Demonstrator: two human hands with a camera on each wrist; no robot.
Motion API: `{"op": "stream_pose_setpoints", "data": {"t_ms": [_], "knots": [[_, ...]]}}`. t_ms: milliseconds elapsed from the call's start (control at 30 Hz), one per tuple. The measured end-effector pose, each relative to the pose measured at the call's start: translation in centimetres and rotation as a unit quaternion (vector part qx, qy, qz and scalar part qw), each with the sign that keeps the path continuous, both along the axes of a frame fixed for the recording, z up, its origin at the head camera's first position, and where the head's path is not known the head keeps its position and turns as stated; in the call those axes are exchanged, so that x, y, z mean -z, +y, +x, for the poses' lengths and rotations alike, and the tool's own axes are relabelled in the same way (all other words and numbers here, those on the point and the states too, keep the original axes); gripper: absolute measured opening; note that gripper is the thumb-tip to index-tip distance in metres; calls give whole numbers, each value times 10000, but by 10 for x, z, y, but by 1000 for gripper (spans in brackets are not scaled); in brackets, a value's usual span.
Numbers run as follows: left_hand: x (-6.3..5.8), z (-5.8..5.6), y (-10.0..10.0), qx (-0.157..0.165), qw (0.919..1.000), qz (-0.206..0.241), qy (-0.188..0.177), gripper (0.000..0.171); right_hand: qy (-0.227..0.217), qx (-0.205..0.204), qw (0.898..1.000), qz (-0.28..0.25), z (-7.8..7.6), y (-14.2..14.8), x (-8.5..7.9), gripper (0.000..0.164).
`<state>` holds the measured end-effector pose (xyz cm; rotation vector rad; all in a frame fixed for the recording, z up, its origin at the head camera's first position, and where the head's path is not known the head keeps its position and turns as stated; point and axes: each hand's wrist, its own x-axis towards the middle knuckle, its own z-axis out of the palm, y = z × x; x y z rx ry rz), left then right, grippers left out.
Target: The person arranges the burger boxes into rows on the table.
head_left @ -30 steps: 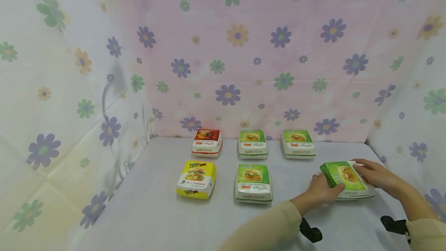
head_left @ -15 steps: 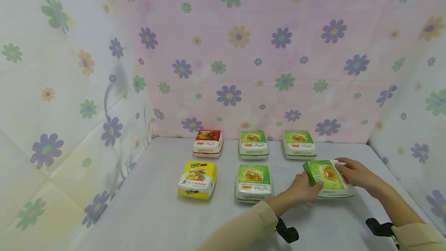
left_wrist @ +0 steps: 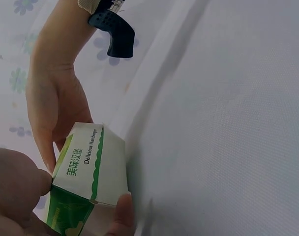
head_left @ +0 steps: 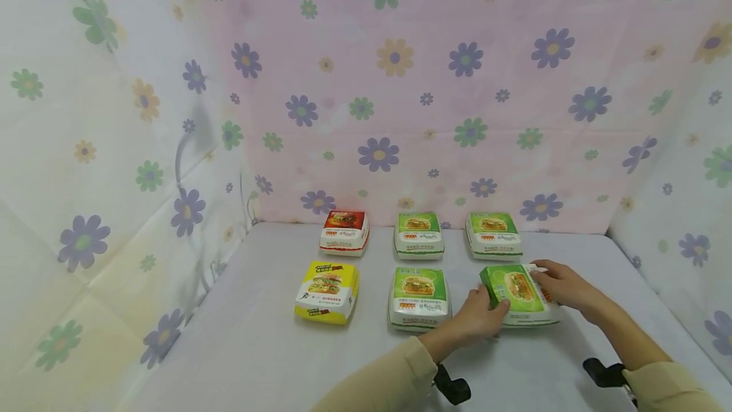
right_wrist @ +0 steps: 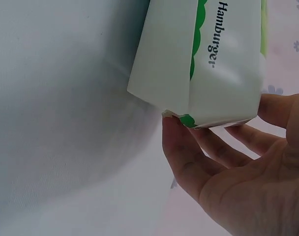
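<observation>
Between my two hands is a green and white hamburger box (head_left: pixel 519 294), turned so its printed burger lies sideways. My left hand (head_left: pixel 479 315) grips its left end, thumb on the lid; in the left wrist view one fingertip (left_wrist: pixel 124 211) shows low on the box's side wall. With its fingers around the right end, my right hand (head_left: pixel 566 285) holds the other side. The right wrist view shows those fingers (right_wrist: pixel 181 152) under the box's corner, with a shadow on the cloth below. Just left of my left hand sits another green hamburger box (head_left: pixel 419 297).
A yellow burger box (head_left: pixel 327 291) stands at the front left of the white-covered table (head_left: pixel 246 348). Along the back are a red burger box (head_left: pixel 345 232), a green one (head_left: pixel 419 234) and another green one (head_left: pixel 494 234). Flowered cloth (head_left: pixel 429 81) walls the back and sides.
Both hands have carried the green hamburger box leftward, from near the table's right side toward the front middle green box. The other boxes stay in their places.
</observation>
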<state>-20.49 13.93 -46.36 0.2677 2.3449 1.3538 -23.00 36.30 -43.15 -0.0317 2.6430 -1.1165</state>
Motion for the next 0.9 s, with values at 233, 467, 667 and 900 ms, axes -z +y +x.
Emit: {"op": "stream_pose_setpoints", "data": {"t_ms": [233,467,667,900], "knots": [[2,-3,-3,-36,9996,243,-117,67,-121,-50,9999,3,-4,-2,-1,61],[3,-3,-5,4,9992,300,-245,67,-164,-169,9997,-33,-3,-2,1,60],[2,-3,-7,143,9994,109,-308,69,-15,-287,9996,26,-2,-1,2,60],[-7,-12,-2,82,9996,229,-137,46,156,-459,9988,88,0,5,-1,57]]}}
